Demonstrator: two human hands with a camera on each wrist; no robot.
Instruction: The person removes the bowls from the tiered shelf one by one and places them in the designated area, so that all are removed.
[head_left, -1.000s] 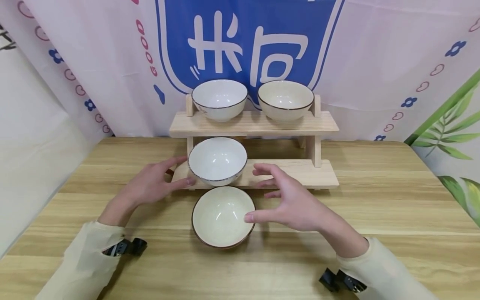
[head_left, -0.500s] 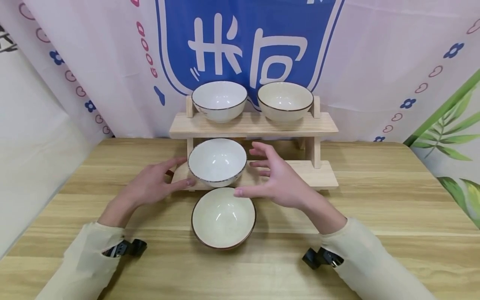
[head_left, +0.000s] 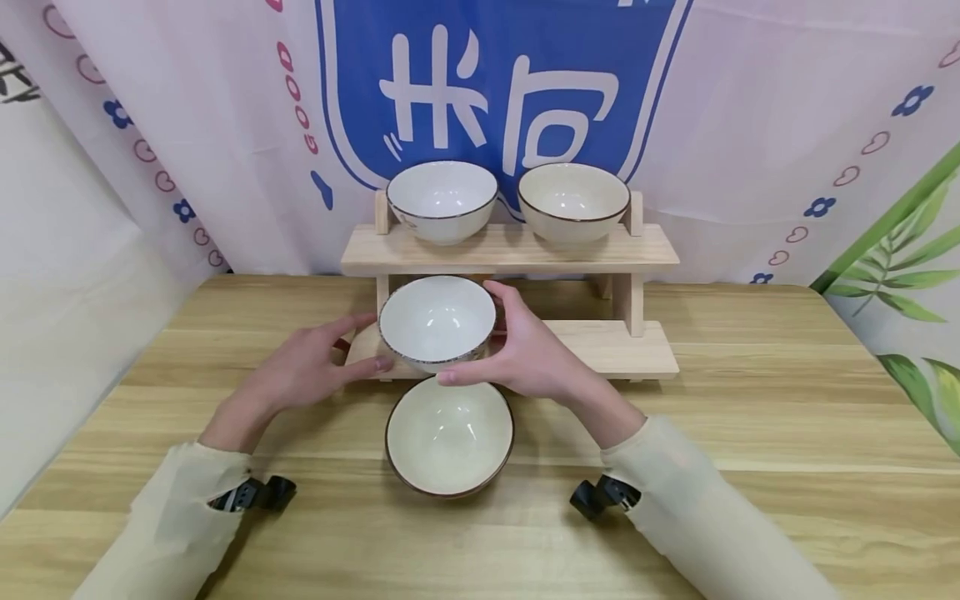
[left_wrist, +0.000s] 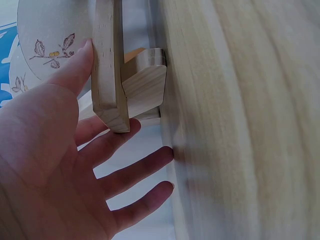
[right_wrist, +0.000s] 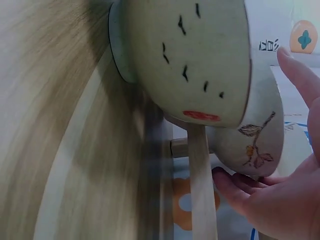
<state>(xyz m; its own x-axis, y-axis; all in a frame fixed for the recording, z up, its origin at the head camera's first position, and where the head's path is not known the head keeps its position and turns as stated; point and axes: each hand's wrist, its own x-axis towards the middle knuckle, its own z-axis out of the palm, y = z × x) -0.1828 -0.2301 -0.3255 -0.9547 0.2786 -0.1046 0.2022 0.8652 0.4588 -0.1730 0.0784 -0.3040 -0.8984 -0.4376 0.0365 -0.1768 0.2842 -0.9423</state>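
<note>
A white bowl [head_left: 437,321] with a dark patterned rim stands on the lower board [head_left: 615,346] of a wooden two-tier rack, at its left end. My left hand [head_left: 303,362] is spread beside that end; in the left wrist view its thumb [left_wrist: 80,62] lies close to the bowl's leaf-patterned side and fingertips meet the board's corner. From the right, my right hand [head_left: 525,350] cups loosely about the same bowl, thumb in front, fingertips partly hidden behind it. Its fingers [right_wrist: 230,185] look to be against the bowl's underside. Just in front, a cream bowl [head_left: 450,437] sits on the table.
On the rack's upper board [head_left: 510,248] stand another white bowl [head_left: 442,204] at left and a cream, dark-rimmed bowl [head_left: 573,204] at right. A printed curtain [head_left: 750,125] hangs behind the wooden table [head_left: 750,400]. Dark wrist cameras [head_left: 277,493] show at both cuffs.
My right hand has moved left and slightly up, from beside the cream bowl to around the white bowl's right side. The left hand and the bowls have stayed in place.
</note>
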